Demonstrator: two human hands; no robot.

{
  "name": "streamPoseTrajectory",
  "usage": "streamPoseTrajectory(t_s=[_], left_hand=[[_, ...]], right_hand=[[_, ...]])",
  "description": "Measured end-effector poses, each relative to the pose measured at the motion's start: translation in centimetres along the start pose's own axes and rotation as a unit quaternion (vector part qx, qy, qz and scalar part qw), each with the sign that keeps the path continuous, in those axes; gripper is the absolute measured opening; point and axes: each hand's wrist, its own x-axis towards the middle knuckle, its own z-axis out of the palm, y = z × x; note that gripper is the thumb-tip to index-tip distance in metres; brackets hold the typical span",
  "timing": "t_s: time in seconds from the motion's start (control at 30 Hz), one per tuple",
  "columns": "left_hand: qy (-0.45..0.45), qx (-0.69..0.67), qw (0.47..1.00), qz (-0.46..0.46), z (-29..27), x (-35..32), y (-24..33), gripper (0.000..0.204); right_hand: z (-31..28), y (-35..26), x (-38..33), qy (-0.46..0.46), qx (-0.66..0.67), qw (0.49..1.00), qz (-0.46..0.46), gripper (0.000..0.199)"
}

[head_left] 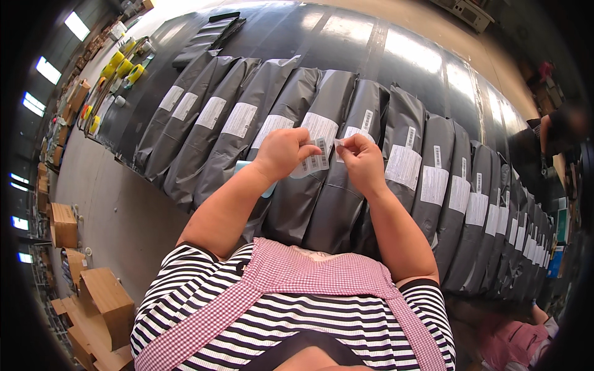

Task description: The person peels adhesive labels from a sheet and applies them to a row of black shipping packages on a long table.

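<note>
My left hand (282, 152) pinches a small sheet of barcode stickers (314, 163) between thumb and fingers. Just right of it, my right hand (364, 163) is closed, thumb against fingertips, on a small white sticker (338, 143). Both hands hover over a row of long, dark grey plastic mailing bags (334, 204), stuffed full and lying side by side. Each nearby bag bears a white shipping label (403, 167). Bags to the right also carry a narrow barcode sticker (437, 156) above the label. A light blue flat object (268, 190) lies partly hidden under my left wrist.
The bags lie on a long dark table (297, 37). Flat folded grey bags (213, 38) lie at its far left, near yellow tape rolls (124, 67). Cardboard boxes (108, 300) stand on the floor at left. Other people are at the far right (560, 127) and lower right (516, 340).
</note>
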Motion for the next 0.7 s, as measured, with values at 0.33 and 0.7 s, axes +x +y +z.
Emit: streamPoseTrajectory(t_s=[0.33,0.7], left_hand=[[-0.193,0.033,0.957,0.214,2.7,2.4,-5.4,0.022],[-0.182,-0.016,0.956,0.229,3.4,1.6,-6.6,0.029]], right_hand=[[2.7,3.3,11.9,0.001,0.167,0.980,0.107,0.015],[4.2,4.1,13.0,0.036,0.004,0.994,0.099,0.019]])
